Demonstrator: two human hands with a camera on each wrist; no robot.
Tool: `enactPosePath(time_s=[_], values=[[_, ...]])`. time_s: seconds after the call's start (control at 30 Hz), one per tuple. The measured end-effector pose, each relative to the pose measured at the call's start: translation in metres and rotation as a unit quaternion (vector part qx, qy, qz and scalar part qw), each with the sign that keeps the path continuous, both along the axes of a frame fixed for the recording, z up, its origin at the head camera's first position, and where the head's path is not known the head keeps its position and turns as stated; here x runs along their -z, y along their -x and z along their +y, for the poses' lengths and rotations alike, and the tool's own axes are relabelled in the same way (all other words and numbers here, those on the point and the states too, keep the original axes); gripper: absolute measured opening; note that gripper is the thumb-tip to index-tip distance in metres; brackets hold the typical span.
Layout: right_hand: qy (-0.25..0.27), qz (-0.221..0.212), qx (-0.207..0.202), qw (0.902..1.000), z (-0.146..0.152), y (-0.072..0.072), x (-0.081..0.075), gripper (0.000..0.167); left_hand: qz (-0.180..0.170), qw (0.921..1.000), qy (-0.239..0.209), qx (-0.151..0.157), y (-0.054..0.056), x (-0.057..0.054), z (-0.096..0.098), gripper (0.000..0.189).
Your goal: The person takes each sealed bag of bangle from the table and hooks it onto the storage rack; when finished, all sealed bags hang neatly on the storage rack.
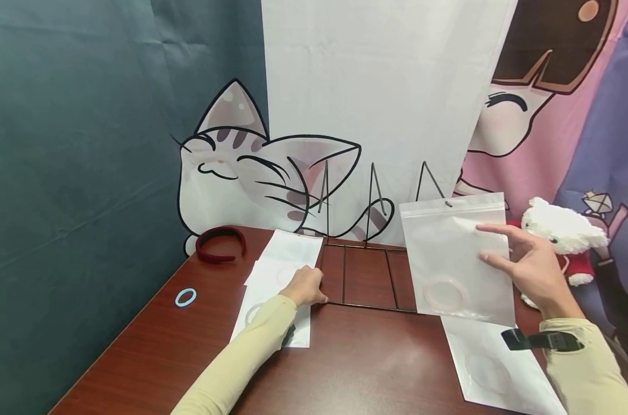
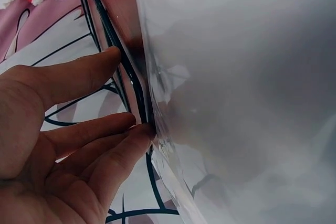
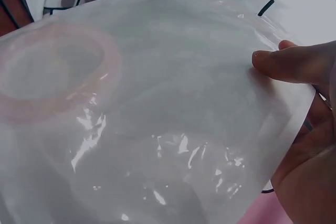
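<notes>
A black wire rack (image 1: pixel 345 276) with upright hooks stands on the table. From its right hook hangs a clear-white zip bag (image 1: pixel 466 256) with a pale pink ring (image 1: pixel 445 295) inside. My right hand (image 1: pixel 534 268) is at the bag's right edge, its index finger and thumb stretched apart over the front; in the right wrist view the thumb (image 3: pixel 278 65) lies against the plastic. My left hand (image 1: pixel 304 286) grips the rack's left wire, and the left wrist view shows thumb and fingers at a dark wire (image 2: pixel 134 85). Several white bags (image 1: pixel 293 251) lie beside the left hand.
Another bag (image 1: pixel 492 363) holding a ring lies beneath the hanging one. On the left are a dark red headband (image 1: pixel 220 245) and a light blue ring (image 1: pixel 185 297). A white plush toy (image 1: pixel 560 225) sits at the right, before a cartoon-printed curtain (image 1: pixel 391 86).
</notes>
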State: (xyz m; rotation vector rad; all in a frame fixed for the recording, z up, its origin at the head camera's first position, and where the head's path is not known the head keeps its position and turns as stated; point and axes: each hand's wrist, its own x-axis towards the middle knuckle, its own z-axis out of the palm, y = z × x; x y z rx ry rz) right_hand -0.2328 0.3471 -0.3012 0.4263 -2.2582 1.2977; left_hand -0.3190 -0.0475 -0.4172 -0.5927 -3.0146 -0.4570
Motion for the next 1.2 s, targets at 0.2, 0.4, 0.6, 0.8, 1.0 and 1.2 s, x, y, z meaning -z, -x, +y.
enactPosePath(time_s=[0.2, 0.4, 0.6, 0.8, 1.0, 1.2], values=[[-0.020, -0.003, 0.013, 0.9997, 0.001, 0.019, -0.002, 0.053, 0.000, 1.0000, 0.008, -0.001, 0.001, 0.000, 0.002, 0.031], [-0.043, -0.025, 0.031, 0.9983, 0.001, 0.043, -0.007, 0.052, 0.001, 1.0000, 0.009, -0.001, 0.002, 0.000, 0.003, 0.031], [-0.117, -0.048, 0.064, 0.9899, -0.002, 0.067, -0.015, 0.057, 0.004, 0.9999, 0.014, -0.006, -0.001, -0.001, 0.003, 0.032], [-0.152, -0.077, 0.062, 0.9835, -0.005, 0.088, -0.019, 0.059, 0.003, 0.9999, 0.010, -0.005, -0.002, 0.001, 0.002, 0.031], [-0.155, -0.106, 0.059, 0.9804, -0.009, 0.103, -0.017, 0.062, 0.001, 0.9999, 0.012, -0.005, -0.003, 0.001, 0.002, 0.031], [-0.155, -0.115, 0.057, 0.9795, -0.011, 0.110, -0.014, 0.064, 0.001, 0.9999, 0.011, -0.007, -0.002, -0.001, 0.002, 0.031]])
